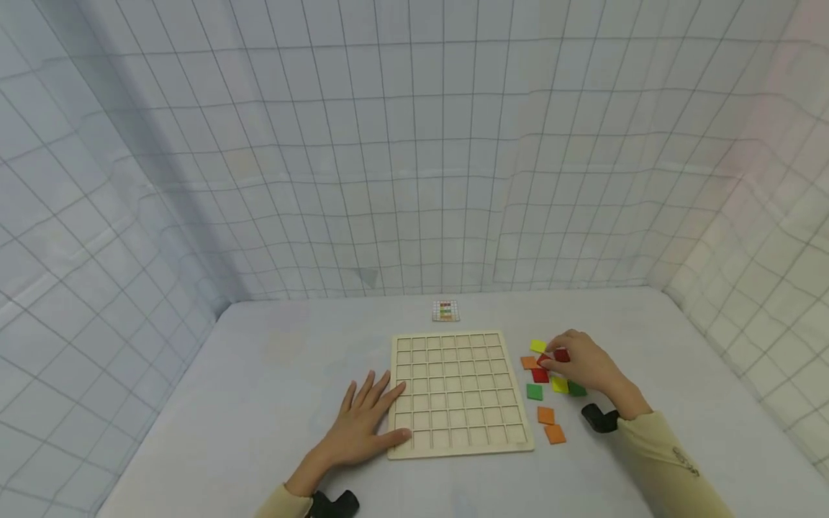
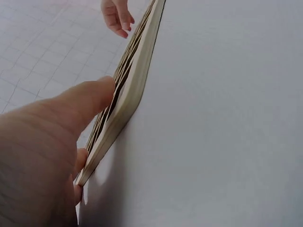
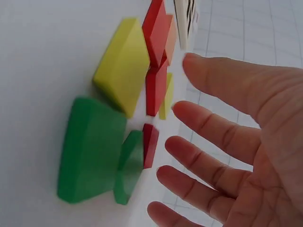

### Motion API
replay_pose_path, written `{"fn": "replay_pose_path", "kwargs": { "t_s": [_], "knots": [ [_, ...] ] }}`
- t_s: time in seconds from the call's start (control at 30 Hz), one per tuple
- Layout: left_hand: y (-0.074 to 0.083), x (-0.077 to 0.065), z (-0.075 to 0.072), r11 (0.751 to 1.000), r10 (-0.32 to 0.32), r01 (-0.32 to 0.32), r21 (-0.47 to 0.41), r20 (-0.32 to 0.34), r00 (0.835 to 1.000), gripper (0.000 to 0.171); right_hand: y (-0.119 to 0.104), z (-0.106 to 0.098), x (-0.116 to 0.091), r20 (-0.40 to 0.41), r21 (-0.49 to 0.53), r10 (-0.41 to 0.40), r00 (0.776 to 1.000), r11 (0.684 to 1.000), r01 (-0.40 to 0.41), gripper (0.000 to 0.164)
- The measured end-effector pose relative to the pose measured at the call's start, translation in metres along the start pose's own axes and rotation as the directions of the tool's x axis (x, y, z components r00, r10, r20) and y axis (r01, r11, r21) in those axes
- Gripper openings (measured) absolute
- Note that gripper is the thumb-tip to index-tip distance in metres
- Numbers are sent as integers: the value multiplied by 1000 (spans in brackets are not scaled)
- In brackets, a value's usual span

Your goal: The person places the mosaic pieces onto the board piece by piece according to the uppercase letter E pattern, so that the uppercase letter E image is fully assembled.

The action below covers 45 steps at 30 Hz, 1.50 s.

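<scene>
A square wooden grid board (image 1: 457,399) lies on the white table. My left hand (image 1: 363,426) rests at its left edge with fingers spread, thumb and fingertips touching the frame. Right of the board, my right hand (image 1: 586,363) is over a group of colored square tiles. In the right wrist view its thumb and fingers are apart, relaxed, with nothing between them. Nearest its fingertips are a red tile (image 3: 156,90) and a yellow tile (image 3: 166,97). A larger-looking yellow tile (image 3: 122,66) and a green tile (image 3: 90,151) lie closer to that camera. The hand partly covers some tiles in the head view.
Behind the board lies a small card (image 1: 445,311) with a colored grid pattern. Two orange tiles, one nearer (image 1: 555,434) and one just behind (image 1: 546,415), sit apart from the group. A green tile (image 1: 534,391) lies beside the board. Grid-patterned white curtains (image 1: 388,144) surround the table.
</scene>
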<state>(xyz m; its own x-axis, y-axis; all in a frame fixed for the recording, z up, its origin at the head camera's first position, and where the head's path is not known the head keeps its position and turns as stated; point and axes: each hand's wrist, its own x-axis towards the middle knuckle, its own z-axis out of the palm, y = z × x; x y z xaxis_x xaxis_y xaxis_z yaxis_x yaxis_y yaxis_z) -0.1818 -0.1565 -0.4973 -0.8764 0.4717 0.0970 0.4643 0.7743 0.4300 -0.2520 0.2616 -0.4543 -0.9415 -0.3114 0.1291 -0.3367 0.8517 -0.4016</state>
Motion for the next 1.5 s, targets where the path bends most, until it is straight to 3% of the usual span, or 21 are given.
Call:
{"fn": "replay_pose_path", "kwargs": {
  "t_s": [0.2, 0.5, 0.9, 1.13, 1.5],
  "knots": [
    [-1, -1, 5, 999, 21, -17, 51, -80, 997, 81, 8, 5, 3, 39, 41, 62, 997, 997, -63, 25],
    [-4, -2, 7, 998, 46, -39, 56, -128, 991, 82, 5, 10, 3, -27, 40, 68, 997, 997, -67, 21],
    [-3, -2, 9, 996, 66, -57, 63, -161, 985, 79, 8, 10, -2, -41, 70, 27, 999, 997, -24, 25],
    [-6, 1, 11, 995, 73, -61, 80, -165, 984, 80, 1, 9, -2, -50, 101, 91, 995, 991, -85, 29],
    [-4, -1, 8, 996, 60, -50, 78, -134, 989, 81, 5, 15, -1, 11, 207, 162, 987, 965, -161, 23]
  ]
}}
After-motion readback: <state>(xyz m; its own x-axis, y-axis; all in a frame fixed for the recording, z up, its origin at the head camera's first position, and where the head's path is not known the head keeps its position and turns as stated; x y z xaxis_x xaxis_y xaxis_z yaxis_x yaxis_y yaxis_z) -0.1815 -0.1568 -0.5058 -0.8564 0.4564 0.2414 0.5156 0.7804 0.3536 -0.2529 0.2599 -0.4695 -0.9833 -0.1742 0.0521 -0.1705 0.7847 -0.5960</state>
